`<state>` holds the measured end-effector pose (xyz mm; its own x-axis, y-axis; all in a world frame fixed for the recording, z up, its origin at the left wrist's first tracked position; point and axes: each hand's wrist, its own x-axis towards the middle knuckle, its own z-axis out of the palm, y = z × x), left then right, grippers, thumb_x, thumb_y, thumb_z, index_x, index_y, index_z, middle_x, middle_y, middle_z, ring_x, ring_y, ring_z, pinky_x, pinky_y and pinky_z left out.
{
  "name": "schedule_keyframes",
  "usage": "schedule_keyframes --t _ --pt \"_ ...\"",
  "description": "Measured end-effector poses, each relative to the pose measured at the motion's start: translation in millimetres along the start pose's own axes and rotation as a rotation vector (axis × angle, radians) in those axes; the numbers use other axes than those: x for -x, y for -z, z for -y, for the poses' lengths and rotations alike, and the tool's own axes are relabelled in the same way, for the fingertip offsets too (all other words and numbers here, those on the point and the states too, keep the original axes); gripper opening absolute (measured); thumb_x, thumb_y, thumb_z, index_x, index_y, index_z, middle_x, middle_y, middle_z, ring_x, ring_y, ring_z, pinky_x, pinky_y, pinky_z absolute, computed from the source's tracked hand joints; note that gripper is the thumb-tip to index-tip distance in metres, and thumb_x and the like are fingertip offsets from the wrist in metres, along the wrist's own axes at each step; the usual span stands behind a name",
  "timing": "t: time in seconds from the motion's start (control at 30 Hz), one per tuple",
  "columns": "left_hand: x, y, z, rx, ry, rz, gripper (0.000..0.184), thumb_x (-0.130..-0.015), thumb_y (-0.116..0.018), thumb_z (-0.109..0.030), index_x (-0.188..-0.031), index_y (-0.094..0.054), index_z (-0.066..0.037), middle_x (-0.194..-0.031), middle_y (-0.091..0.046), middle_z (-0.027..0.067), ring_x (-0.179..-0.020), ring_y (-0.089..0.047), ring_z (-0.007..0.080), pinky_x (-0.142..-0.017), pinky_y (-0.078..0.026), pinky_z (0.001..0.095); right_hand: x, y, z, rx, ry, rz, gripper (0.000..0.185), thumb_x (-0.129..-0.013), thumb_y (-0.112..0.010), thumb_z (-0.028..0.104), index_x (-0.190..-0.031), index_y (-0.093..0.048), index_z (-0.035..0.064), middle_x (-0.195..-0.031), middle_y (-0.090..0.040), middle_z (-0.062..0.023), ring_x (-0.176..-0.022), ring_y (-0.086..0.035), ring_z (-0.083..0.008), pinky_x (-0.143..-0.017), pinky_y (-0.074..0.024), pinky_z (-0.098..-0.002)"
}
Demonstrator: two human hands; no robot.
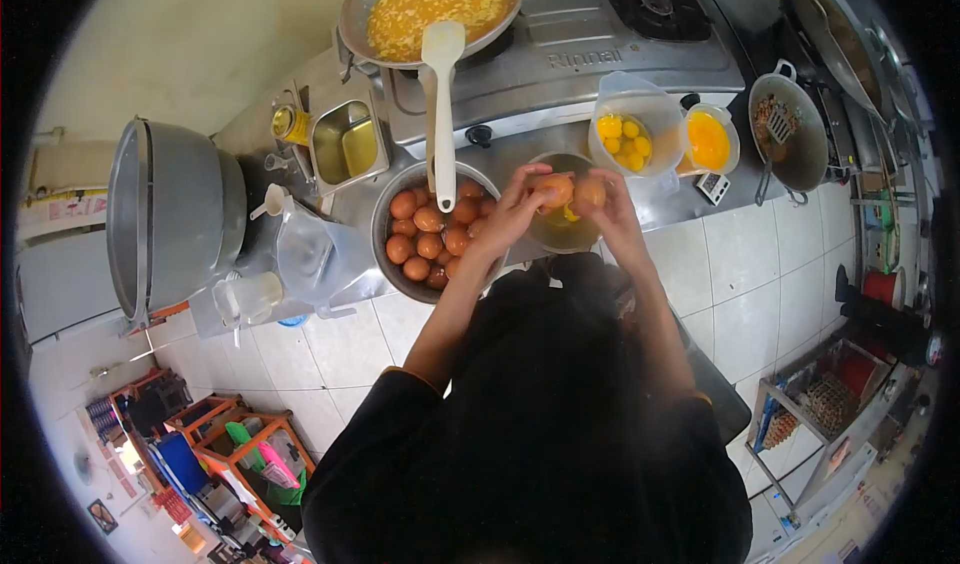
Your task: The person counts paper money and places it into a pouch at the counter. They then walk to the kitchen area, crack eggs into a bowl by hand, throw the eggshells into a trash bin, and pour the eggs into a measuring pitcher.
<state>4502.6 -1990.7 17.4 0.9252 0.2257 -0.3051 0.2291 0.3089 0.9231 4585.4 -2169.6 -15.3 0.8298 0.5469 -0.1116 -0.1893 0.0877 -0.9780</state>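
Note:
Both hands are raised over a metal bowl [540, 236] at the counter's front edge. My left hand [513, 212] is closed around one brown eggshell piece [553, 191]. Another brown eggshell piece [589, 195] sits in the fingers of my right hand [622, 220], close beside the first. Yellow egg [570, 212] shows below and between the shells; whether it hangs or lies in the bowl I cannot tell. Left of my hands, a large bowl of whole brown eggs [428, 246] is partly covered by my left forearm. A white spatula [444, 114] lies across its rim.
A pan of egg mixture [440, 9] sits on the stove [585, 59]. To the right stand a plastic jug with yolks [626, 144], a yellow-filled container [707, 142] and a pan with a slotted turner [778, 124]. A large grey pot [170, 219] is far left.

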Motion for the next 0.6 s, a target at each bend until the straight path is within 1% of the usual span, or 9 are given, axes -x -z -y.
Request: schedule_keyframes --t 0.07,0.1,0.17,0.2,0.27,0.3,0.37,0.47,0.6 --pt "-13.0 10.1 10.5 -0.158 -0.090 0.143 0.044 -0.092 -0.064 -0.016 -0.133 -0.048 -0.012 -0.125 -0.056 0.0053 -0.107 -0.057 0.0171 -0.088 -0.047 0.0286 -4.1 -0.1 19.4 0.295 0.069 0.153 0.049 -0.087 -0.069 0.006 -0.132 -0.050 0.0059 -0.127 -0.055 -0.0082 -0.109 -0.057 -0.0146 -0.092 -0.0481 -0.0283" --pt "-21.1 11.5 15.3 -0.158 -0.091 0.146 0.044 -0.092 -0.064 -0.016 -0.133 -0.048 -0.012 -0.125 -0.056 0.0053 -0.107 -0.057 0.0171 -0.088 -0.047 0.0286 -5.6 1.9 25.1 0.296 0.070 0.150 0.049 -0.087 -0.069 0.006 -0.132 -0.050 0.0059 -0.127 -0.055 -0.0082 -0.109 -0.057 -0.0146 -0.092 -0.0481 -0.0283" --pt "-35.0 12.7 21.0 -0.167 -0.197 0.256 0.043 -0.088 -0.072 -0.017 -0.126 -0.056 -0.009 -0.126 -0.056 0.0061 -0.114 -0.056 0.0194 -0.092 -0.050 0.0311 -9.7 8.1 32.5 0.233 -0.157 0.218 0.048 -0.085 -0.072 0.008 -0.130 -0.054 0.0065 -0.123 -0.059 -0.0060 -0.106 -0.058 -0.0138 -0.088 -0.0490 -0.0264" --pt "-35.2 11.9 13.9 -0.168 -0.199 0.254 0.043 -0.088 -0.072 -0.017 -0.126 -0.056 -0.009 -0.126 -0.056 0.0061 -0.114 -0.056 0.0194 -0.092 -0.050 0.0311 -12.1 11.9 30.5 0.233 -0.155 0.221 0.048 -0.085 -0.072 0.008 -0.130 -0.054 0.0065 -0.123 -0.059 -0.0060 -0.106 -0.058 -0.0138 -0.088 -0.0490 -0.0264" --pt "-33.9 8.2 -6.5 -0.496 -0.430 0.275 0.043 -0.083 -0.077 -0.019 -0.120 -0.061 -0.005 -0.125 -0.059 0.0085 -0.115 -0.057 0.0199 -0.092 -0.053 0.0331 -17.1 19.5 20.6 0.371 0.049 0.200 0.047 -0.084 -0.074 0.011 -0.128 -0.056 0.0055 -0.119 -0.062 -0.0059 -0.105 -0.060 -0.0155 -0.089 -0.0488 -0.0276" --pt "-36.9 8.1 -4.9 -0.496 -0.432 0.274 0.043 -0.083 -0.077 -0.019 -0.120 -0.061 -0.005 -0.125 -0.059 0.0085 -0.115 -0.057 0.0199 -0.092 -0.053 0.0331 -18.8 20.9 16.4 0.371 0.051 0.201 0.047 -0.084 -0.074 0.011 -0.128 -0.056 0.0055 -0.119 -0.062 -0.0059 -0.105 -0.060 -0.0155 -0.089 -0.0488 -0.0276" --pt "-46.6 8.5 3.0 -0.561 -0.399 0.283 0.046 -0.082 -0.078 -0.022 -0.120 -0.061 -0.003 -0.120 -0.062 0.0122 -0.109 -0.062 0.0220 -0.091 -0.054 0.0348 -21.9 23.8 7.8 0.548 0.244 0.176 0.049 -0.084 -0.076 0.013 -0.128 -0.056 0.0054 -0.118 -0.062 -0.0068 -0.105 -0.061 -0.0170 -0.091 -0.0489 -0.0294" --pt "-59.4 12.9 15.6 -0.594 -0.435 0.340 0.049 -0.081 -0.078 -0.022 -0.121 -0.059 -0.001 -0.116 -0.064 0.0150 -0.103 -0.064 0.0242 -0.089 -0.055 0.0355 -24.8 31.9 -12.9 0.596 0.253 0.155 0.051 -0.082 -0.077 0.012 -0.128 -0.057 0.0051 -0.119 -0.063 -0.0090 -0.108 -0.061 -0.0182 -0.093 -0.0483 -0.0310" --pt "-63.2 14.4 14.6 -0.675 -0.419 0.378 0.051 -0.080 -0.079 -0.023 -0.120 -0.058 0.000 -0.114 -0.064 0.0166 -0.103 -0.065 0.0268 -0.088 -0.055 0.0360 -23.4 26.7 -4.5 0.586 0.256 0.165 0.051 -0.081 -0.077 0.010 -0.127 -0.058 0.0038 -0.119 -0.065 -0.0111 -0.110 -0.062 -0.0187 -0.094 -0.0482 -0.0312"
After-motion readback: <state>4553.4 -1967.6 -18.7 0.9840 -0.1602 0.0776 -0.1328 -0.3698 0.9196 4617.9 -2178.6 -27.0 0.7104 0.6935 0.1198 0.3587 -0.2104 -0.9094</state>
